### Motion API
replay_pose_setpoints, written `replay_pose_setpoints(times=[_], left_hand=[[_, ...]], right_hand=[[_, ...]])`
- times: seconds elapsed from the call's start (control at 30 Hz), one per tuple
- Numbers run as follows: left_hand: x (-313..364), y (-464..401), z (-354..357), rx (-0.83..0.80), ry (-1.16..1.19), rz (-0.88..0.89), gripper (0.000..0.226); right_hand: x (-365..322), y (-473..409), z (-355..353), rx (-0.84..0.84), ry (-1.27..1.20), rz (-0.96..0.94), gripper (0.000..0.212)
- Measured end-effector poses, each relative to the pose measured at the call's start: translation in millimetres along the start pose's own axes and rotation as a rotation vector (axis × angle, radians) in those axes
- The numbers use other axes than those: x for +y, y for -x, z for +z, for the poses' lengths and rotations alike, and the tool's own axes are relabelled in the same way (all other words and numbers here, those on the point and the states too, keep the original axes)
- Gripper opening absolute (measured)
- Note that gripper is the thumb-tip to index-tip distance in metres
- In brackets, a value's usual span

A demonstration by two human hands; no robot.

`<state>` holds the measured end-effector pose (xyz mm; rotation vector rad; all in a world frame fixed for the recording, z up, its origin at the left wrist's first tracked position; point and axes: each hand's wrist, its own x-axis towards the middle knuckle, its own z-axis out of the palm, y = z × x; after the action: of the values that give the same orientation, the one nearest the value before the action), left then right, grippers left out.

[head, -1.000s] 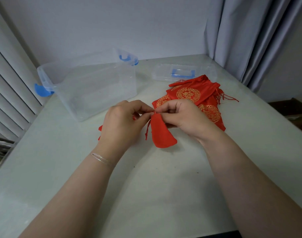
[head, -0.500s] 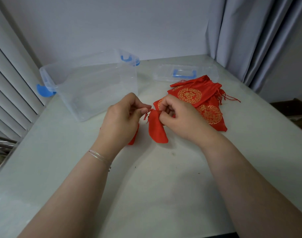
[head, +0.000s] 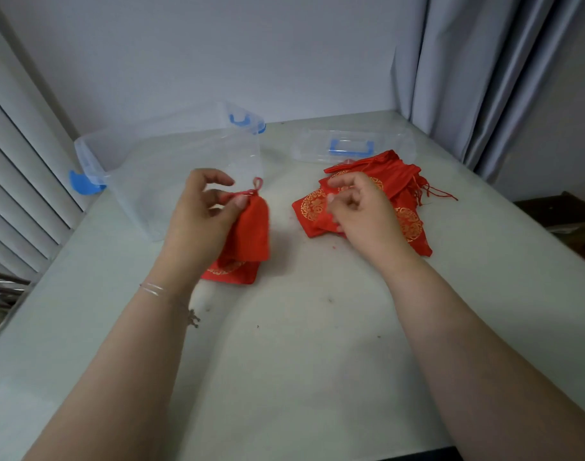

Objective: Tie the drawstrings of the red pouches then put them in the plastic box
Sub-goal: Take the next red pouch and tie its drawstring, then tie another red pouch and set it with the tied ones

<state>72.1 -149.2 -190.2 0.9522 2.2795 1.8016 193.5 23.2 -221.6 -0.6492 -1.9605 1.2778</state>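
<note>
Table (head: 301, 327): carries all the items below.
Plastic box (head: 171, 168): open, empty, directly behind the held pouch.
Pouch pile (head: 377, 194): untied, under the right hand.
Tied pouch (head: 253, 231): cinched and hanging; judged ready for boxing, a short lift forward.
Left hand (head: 201, 221): thumb and fingertips pinch the drawstring (head: 248, 193) at the pouch neck.
Right hand (head: 361, 211): fingers loosely curled over the pile; a grip cannot be told.

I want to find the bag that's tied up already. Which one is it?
Look at the clear plastic box on the table's left side. Just in front of it, the left hand pinches a small red pouch by its gathered neck. Unlike the flat, open pouches in the pile under the right hand, its top is cinched shut.
</note>
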Motion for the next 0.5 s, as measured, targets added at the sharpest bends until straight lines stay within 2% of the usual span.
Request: replay_pose_setpoints(times=[0.07,0.2,0.33,0.37,0.43,0.5], left_hand=[[-11.5,-11.2,-12.4,0.076,-0.189,-0.009,0.015],[-41.5,-24.7,-24.6,0.124,-0.447,-0.076,0.008],[-42.4,-17.7,-15.6,0.166,-0.679,0.120,0.021],[-38.0,-13.6,-10.8,0.083,-0.721,0.151,0.028],[-31.9,-5.3,-0.6,-0.205,-0.862,0.145,0.052],[-35.9,1.0,6.4,-0.420,-1.003,0.156,0.064]], right_hand=[[7.7,-6.1,-6.5,0.156,0.151,-0.007,0.012],[21.7,-10.6,-10.8,0.215,0.376,0.056,0.018],[29.9,-13.6,-10.1,0.237,0.472,0.140,0.025],[30.9,-14.1,-10.2,0.247,0.473,0.154,0.025],[31.5,-15.1,-11.0,0.276,0.480,0.172,0.028],[32.1,-15.8,-12.2,0.316,0.524,0.170,0.033]])
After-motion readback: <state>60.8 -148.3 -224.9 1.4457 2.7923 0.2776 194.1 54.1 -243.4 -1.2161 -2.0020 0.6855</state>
